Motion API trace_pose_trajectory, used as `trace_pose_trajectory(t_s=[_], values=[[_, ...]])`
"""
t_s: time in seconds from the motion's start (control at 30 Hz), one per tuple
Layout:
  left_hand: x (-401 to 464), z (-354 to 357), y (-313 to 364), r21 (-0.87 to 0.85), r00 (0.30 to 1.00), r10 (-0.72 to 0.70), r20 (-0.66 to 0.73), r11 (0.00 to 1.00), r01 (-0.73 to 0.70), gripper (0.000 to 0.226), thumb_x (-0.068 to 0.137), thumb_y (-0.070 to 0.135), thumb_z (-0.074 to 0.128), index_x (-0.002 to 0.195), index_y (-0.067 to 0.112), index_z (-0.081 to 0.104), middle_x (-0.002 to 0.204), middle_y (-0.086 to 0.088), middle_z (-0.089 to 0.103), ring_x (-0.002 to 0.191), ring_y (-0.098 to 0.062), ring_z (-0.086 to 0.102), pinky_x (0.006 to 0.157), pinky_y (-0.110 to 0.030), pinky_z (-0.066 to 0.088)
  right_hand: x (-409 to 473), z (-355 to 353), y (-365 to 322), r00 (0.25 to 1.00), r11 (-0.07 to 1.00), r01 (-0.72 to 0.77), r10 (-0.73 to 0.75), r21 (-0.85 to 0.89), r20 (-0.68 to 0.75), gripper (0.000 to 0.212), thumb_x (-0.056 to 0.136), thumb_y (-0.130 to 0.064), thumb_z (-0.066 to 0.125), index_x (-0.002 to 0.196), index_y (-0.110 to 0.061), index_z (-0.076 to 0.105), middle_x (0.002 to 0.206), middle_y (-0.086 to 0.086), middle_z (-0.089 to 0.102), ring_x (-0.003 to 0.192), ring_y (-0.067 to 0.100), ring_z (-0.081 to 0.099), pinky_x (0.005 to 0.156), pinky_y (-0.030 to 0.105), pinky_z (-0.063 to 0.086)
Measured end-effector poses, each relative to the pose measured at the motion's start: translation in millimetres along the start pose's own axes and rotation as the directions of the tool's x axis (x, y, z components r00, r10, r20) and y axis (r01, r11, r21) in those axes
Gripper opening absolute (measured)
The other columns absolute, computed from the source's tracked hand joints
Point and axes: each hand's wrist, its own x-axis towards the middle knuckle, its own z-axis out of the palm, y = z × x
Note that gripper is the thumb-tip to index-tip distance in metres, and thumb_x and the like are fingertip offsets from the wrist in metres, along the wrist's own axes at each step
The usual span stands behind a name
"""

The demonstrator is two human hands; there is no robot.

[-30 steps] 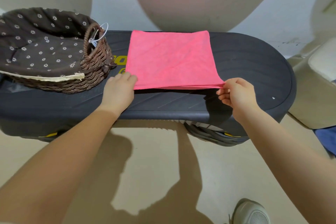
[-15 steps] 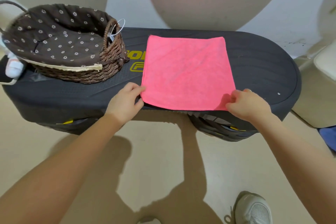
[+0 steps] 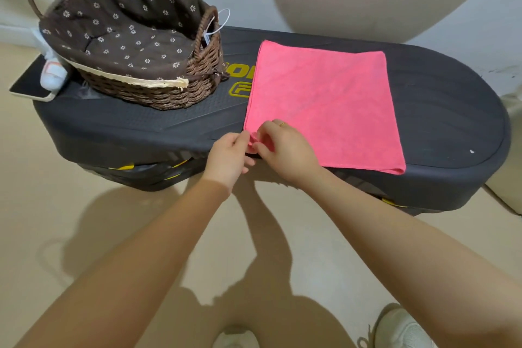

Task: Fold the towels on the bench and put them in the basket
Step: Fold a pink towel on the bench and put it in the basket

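Her right hand [image 3: 285, 150] has crossed over; both it and the left hand [image 3: 228, 158] pinch the towel [image 3: 324, 104] corner, readying another fold.

basket [image 3: 135, 65] at the bench's [image 3: 452, 121] left end, towel [image 3: 324, 102] flat to its right, phone [image 3: 28, 85] left of the basket

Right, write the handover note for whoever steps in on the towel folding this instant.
Left hand: pinching the pink towel at its near left corner.
Right hand: fingers curled on that same corner, beside the left.
Towel: lies flat on the dark bench, already folded at least once, layered edges showing at the near side.
Basket: stands at the bench's left end, nothing visible inside but its lining.
Done: first fold.
Left: probably fold the towel again, then put it in the basket. No other towel is in view.
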Motion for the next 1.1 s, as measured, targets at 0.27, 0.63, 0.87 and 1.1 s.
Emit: trace_pose_trajectory(t_s=[0.27, 0.63, 0.87, 1.1], values=[[-3.7, 3.4, 9.8, -0.154, 0.996, -0.09, 0.023, 0.984, 0.092, 0.022, 0.093, 0.01, 0.042, 0.072, 0.016, 0.048, 0.073, -0.006, 0.059, 0.053, -0.008, 0.059, 0.054, -0.017, 0.046, -4.9, -2.5, -5.8, 0.977, 0.999, 0.042, -0.041, 0.004, -0.209, 0.014, 0.091, -0.015, 0.052, 0.098, -0.004, 0.059, 0.095, 0.013, 0.061, 0.079, 0.032, 0.057, 0.059, 0.04, 0.042], [-12.4, 8.2, -0.2, -0.43, 0.985, -0.131, 0.116, 0.887, 0.169, 0.02, 0.095, 0.02, 0.049, 0.077, 0.011, 0.052, 0.075, -0.007, 0.062, 0.058, -0.006, 0.067, 0.065, -0.02, 0.056, -23.0, -9.9, 13.9, 0.992, 0.99, 0.116, -0.118, 0.077, 0.031, 0.039, 0.08, -0.026, 0.04, 0.101, -0.009, 0.069, 0.096, 0.011, 0.062, 0.092, 0.032, 0.056, 0.079, 0.038, 0.046], [-6.1, 3.6, -1.5, -0.291, 0.991, -0.108, -0.076, 0.953, 0.081, 0.027, 0.092, 0.011, 0.053, 0.066, 0.013, 0.045, 0.068, -0.005, 0.058, 0.053, -0.002, 0.061, 0.06, -0.018, 0.05, -48.4, -46.2, 87.8, 0.942, 0.858, 0.105, 0.077, -0.503, 0.328, 0.089, 0.084, -0.052, 0.054, 0.15, -0.023, 0.003, 0.159, 0.006, -0.006, 0.146, 0.03, 0.001, 0.115, 0.053, 0.003], [-9.3, -6.6, -7.5, -0.052, 0.989, 0.016, -0.145, 0.998, -0.024, 0.022, 0.086, -0.002, 0.045, 0.076, 0.017, 0.041, 0.063, -0.006, 0.05, 0.037, 0.002, 0.049, 0.046, -0.016, 0.038, -92.9, -87.1, 139.8, 0.998, 0.765, 0.048, -0.059, -0.642, 0.003, 0.043, 0.073, -0.013, 0.034, 0.1, -0.009, 0.068, 0.094, 0.015, 0.067, 0.075, 0.036, 0.064, 0.062, 0.036, 0.05]])
